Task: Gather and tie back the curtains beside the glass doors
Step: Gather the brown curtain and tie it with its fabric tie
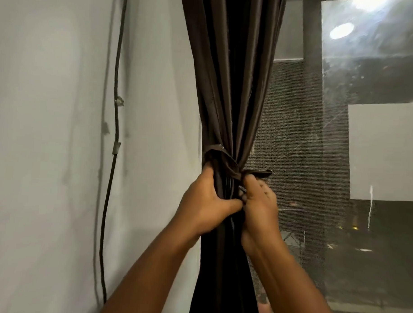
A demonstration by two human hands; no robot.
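Observation:
A dark brown curtain hangs gathered into a narrow bundle in the middle of the view. A matching fabric tieback wraps around it at its waist, with one short end sticking out to the right. My left hand grips the bundle from the left just below the tieback, thumb pointing right. My right hand presses against the bundle's right side, fingers closed on the tieback's end near the knot.
A white wall fills the left, with a black cable clipped down it. Right of the curtain hangs a sheer mesh panel over the glass door, which reflects ceiling lights and shows a dark outdoor scene.

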